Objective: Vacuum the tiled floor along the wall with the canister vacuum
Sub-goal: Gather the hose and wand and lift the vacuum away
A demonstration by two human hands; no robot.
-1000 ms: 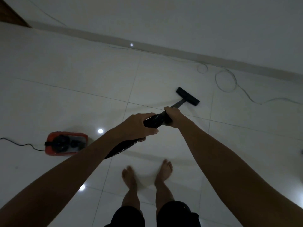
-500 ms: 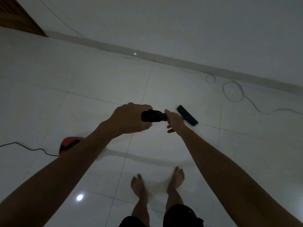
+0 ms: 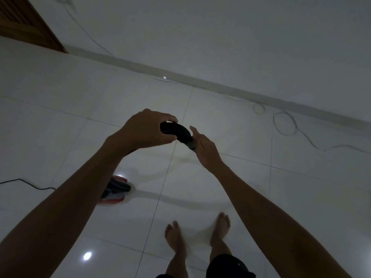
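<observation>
The left hand (image 3: 147, 130) gripped the black ribbed hose (image 3: 174, 131) in mid-scene, above the tiled floor (image 3: 60, 109). The right hand (image 3: 204, 148) lay flat against the hose's end, fingers straight. The red canister vacuum (image 3: 116, 189) sat near left, partly behind the left forearm.

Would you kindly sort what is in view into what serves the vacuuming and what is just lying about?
For the job:
- black hose, held by the left hand, the right hand beside its end
- red canister vacuum on the tiled floor
- black power cord

Lying about:
- thin looped cable by the wall
- wooden door
</observation>
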